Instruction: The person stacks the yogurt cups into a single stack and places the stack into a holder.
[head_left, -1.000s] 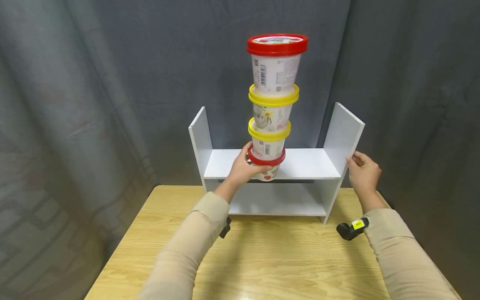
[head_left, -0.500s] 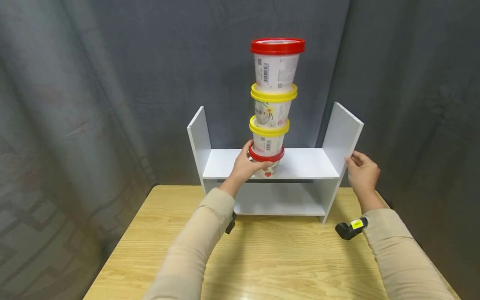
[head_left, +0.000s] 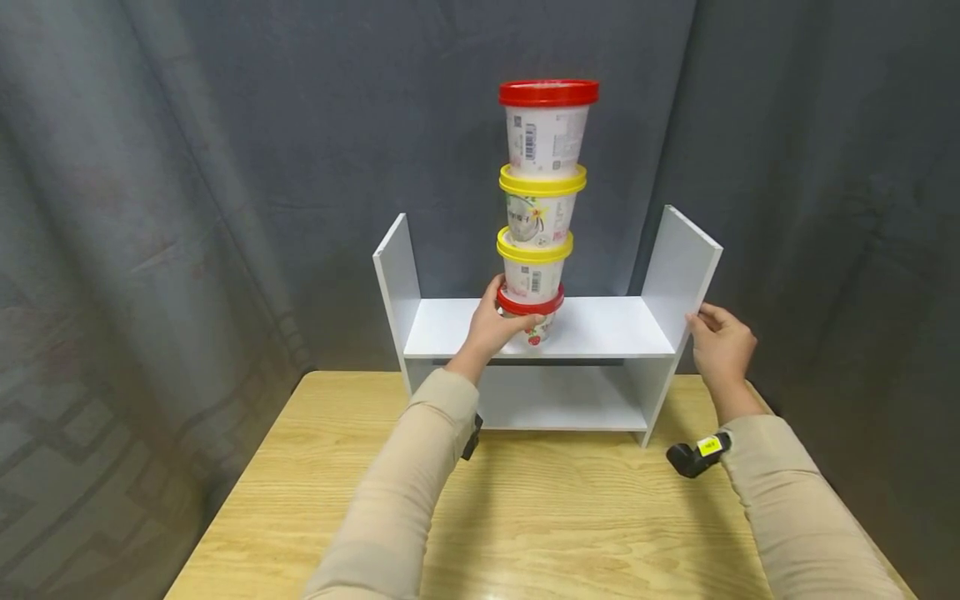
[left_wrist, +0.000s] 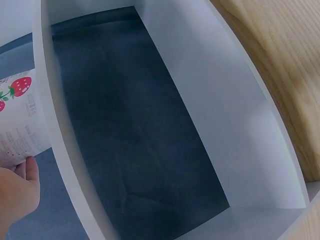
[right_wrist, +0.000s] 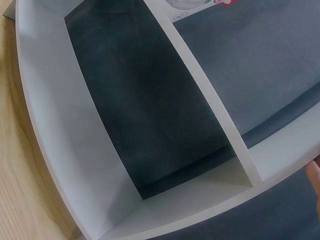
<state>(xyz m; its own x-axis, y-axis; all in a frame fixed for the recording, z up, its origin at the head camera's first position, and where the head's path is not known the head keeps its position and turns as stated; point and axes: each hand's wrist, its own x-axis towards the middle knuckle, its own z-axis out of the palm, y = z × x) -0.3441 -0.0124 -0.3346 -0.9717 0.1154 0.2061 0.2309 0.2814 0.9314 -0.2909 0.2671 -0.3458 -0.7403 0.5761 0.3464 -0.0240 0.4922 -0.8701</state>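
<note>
Several white paper ice cream tubs stand in one tall stack. The bottom tub (head_left: pixel 536 339) has a red lid and printed strawberries. Above it come two tubs with yellow lids (head_left: pixel 542 185), and a red-lidded tub (head_left: pixel 549 133) tops the column. My left hand (head_left: pixel 491 329) grips the bottom tub from the left, thumb across its front. That tub's base shows right at the upper board of a white shelf unit (head_left: pixel 611 325), also in the left wrist view. At the unit's right side panel (head_left: pixel 682 250), my right hand (head_left: pixel 723 346) pinches the front edge.
The shelf unit stands on a wooden table (head_left: pixel 570 517), near its back edge. Below the upper board lies a lower board (head_left: pixel 562 400), and a left side panel (head_left: pixel 400 267) rises on the other side. Dark grey curtains (head_left: pixel 337 167) hang behind and beside the table.
The stack has moved back and slightly up over the upper board, with my left arm reaching farther forward. My right hand keeps its hold on the side panel.
</note>
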